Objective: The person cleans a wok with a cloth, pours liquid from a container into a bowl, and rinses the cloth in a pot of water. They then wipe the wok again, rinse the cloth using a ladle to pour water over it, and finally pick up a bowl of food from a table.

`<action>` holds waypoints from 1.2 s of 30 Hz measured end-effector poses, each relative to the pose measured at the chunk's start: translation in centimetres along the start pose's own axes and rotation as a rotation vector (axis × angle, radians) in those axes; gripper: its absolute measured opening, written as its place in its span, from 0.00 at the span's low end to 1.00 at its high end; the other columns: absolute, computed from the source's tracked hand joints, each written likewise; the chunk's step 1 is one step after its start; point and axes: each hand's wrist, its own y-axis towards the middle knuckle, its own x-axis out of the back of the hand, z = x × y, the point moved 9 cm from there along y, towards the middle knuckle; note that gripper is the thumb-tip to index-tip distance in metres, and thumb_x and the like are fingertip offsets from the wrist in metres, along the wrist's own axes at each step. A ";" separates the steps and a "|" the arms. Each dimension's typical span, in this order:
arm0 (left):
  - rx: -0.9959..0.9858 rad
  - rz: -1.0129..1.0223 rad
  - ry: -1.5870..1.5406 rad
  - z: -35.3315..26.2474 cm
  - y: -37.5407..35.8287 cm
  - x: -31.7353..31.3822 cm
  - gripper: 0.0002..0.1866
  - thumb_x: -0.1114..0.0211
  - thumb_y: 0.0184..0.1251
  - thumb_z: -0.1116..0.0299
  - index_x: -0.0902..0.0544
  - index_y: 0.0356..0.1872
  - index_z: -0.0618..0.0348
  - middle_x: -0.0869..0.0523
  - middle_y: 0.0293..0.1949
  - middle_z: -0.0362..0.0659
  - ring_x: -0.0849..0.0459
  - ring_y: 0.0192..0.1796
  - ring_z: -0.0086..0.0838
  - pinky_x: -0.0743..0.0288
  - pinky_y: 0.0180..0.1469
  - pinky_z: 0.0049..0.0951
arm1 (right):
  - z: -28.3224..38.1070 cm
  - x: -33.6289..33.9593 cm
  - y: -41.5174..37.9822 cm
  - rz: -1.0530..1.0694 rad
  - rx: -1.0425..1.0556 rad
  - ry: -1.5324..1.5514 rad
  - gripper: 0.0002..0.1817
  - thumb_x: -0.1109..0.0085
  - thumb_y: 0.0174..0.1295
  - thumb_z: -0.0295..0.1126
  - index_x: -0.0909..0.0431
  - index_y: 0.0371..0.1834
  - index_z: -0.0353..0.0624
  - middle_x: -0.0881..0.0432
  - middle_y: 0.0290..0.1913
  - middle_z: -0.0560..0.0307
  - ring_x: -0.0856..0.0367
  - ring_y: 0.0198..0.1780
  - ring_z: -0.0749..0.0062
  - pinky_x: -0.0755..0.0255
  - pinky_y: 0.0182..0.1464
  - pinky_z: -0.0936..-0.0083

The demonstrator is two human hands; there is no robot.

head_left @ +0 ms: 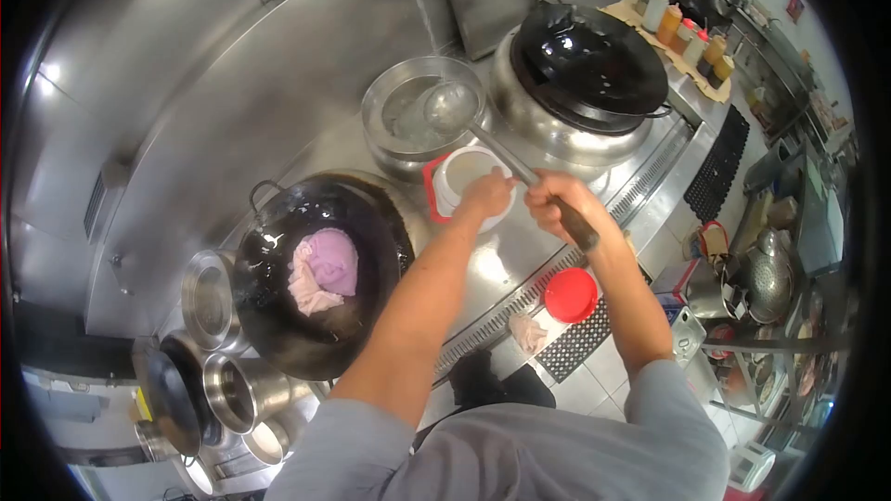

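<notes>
My right hand (564, 204) is wrapped round the handle of a long metal ladle (452, 109). The ladle's bowl is over a round steel basin (382, 116) of water, with a stream of water falling behind it. My left hand (489, 193) is at a white round container (469, 167) with a red piece beside it; its fingertips are bent at the container's rim, and whether they grip it is hard to see. To the left, a black wok (269, 315) holds a purple and pale pink cloth (325, 269).
A second black wok (594, 60) sits on a steel ring at the upper right, near several sauce bottles (687, 37). A red lid (571, 295) and a crumpled cloth (528, 332) lie by the front edge. Steel pots (243, 394) stand at the lower left.
</notes>
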 end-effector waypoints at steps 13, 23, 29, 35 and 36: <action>0.010 0.201 0.377 -2.3 -2.5 8.2 0.16 0.45 0.69 0.59 0.19 0.49 0.55 0.15 0.46 0.54 0.19 0.51 0.51 0.27 0.54 0.47 | -5.2 12.7 -13.3 -0.428 0.702 -1.175 0.33 0.44 0.56 0.26 0.36 0.69 0.40 0.15 0.39 0.45 0.15 0.41 0.49 0.24 0.50 0.62; 0.592 -0.257 -1.344 9.2 -8.1 9.1 0.18 0.54 0.78 0.66 0.23 0.54 0.71 0.17 0.52 0.49 0.18 0.51 0.36 0.24 0.55 0.36 | -9.2 23.6 -19.4 -0.837 0.208 -1.374 0.31 0.42 0.52 0.27 0.31 0.65 0.48 0.17 0.38 0.34 0.18 0.42 0.40 0.25 0.46 0.53; 0.781 -0.225 -1.518 11.8 -10.8 0.2 0.20 0.52 0.77 0.67 0.28 0.59 0.74 0.20 0.57 0.52 0.20 0.58 0.39 0.23 0.55 0.40 | -7.3 27.0 -17.1 -0.826 0.187 -1.511 0.33 0.43 0.52 0.26 0.32 0.67 0.53 0.16 0.38 0.38 0.17 0.41 0.43 0.25 0.45 0.53; 0.495 -0.266 -1.788 5.5 -9.8 -1.5 0.20 0.51 0.76 0.67 0.30 0.65 0.63 0.24 0.63 0.51 0.21 0.60 0.41 0.25 0.63 0.43 | -9.0 28.8 -15.6 -0.726 0.012 -1.511 0.39 0.38 0.54 0.32 0.40 0.72 0.60 0.18 0.44 0.35 0.18 0.47 0.42 0.25 0.50 0.53; 0.452 -0.280 -1.818 5.0 -9.7 -1.0 0.20 0.51 0.76 0.67 0.31 0.66 0.61 0.24 0.63 0.50 0.21 0.60 0.41 0.25 0.64 0.43 | -9.4 29.7 -15.5 -0.706 0.010 -1.493 0.42 0.34 0.53 0.35 0.40 0.73 0.62 0.20 0.47 0.35 0.19 0.50 0.41 0.26 0.52 0.54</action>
